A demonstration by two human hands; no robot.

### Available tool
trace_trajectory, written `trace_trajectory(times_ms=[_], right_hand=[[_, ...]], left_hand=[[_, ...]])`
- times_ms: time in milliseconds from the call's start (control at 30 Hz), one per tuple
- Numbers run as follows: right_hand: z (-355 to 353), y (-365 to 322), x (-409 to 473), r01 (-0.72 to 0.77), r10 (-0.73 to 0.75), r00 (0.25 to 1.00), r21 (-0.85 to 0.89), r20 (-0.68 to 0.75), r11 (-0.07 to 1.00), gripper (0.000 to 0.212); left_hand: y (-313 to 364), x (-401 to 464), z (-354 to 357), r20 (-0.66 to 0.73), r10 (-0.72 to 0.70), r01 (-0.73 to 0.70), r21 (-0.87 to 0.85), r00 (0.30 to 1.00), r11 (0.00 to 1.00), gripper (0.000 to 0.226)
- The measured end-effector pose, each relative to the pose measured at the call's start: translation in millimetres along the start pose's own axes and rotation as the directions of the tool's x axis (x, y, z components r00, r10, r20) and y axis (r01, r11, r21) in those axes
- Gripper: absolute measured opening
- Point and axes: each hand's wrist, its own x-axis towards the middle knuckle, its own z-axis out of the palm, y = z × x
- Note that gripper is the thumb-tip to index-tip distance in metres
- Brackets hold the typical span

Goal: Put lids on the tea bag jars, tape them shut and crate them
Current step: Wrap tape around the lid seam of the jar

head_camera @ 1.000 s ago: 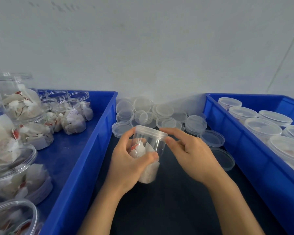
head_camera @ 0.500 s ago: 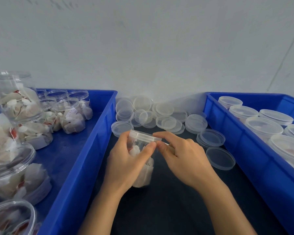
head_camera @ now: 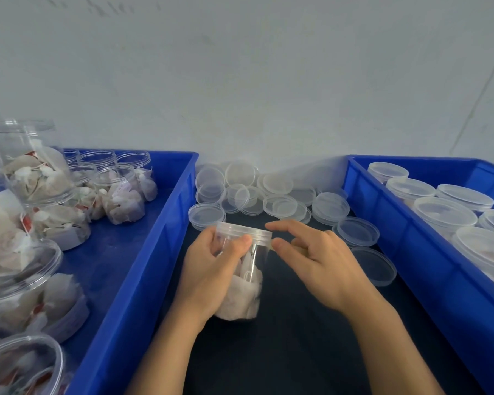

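1. The left hand (head_camera: 211, 269) grips the clear tea bag jar (head_camera: 241, 277), fingers curled round its far side and thumb pressed on the near wall just below the lid (head_camera: 243, 233); the jar stands on the dark table (head_camera: 297, 337), tea bags filling its lower half.
2. The right hand (head_camera: 317, 260) hovers just right of the jar, fingers loosely curled and narrow; thumb and forefinger reach toward the lid's edge, and I cannot tell whether they pinch tape.
3. Beyond the fingertips lie loose clear lids (head_camera: 268, 192) in a heap against the wall; two more sit just right of the right hand's knuckles.
4. Left of the left hand, a blue crate (head_camera: 143, 252) holds open jars (head_camera: 120, 195) of tea bags.
5. Right of the right hand, a second blue crate (head_camera: 411, 246) holds lidded jars (head_camera: 442, 212).
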Motion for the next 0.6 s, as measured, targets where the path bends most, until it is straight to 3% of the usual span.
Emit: trace_trajectory(times_ms=[267,433,600], right_hand=[[-3.4,2.3,-1.3,0.007,-0.007,1.000,0.041,0.008,0.999,0.032],[-1.6,-2.1,-2.0,0.027,-0.026,1.000,0.044,-0.011,0.999,0.035],[-1.6,-3.0,-1.6,0.007,-0.013,0.998,0.109,0.056,0.994,0.048]], left_hand=[[-1.0,1.5,-0.1,0.050,-0.036,0.039,-0.069,0.998,0.997,0.055],[0.0,0.9,-2.8,0.153,-0.055,0.076,-0.133,0.987,0.988,0.048],[-3.8,0.8,-4.9,0.296,-0.114,0.195,-0.259,0.948,0.946,0.060]])
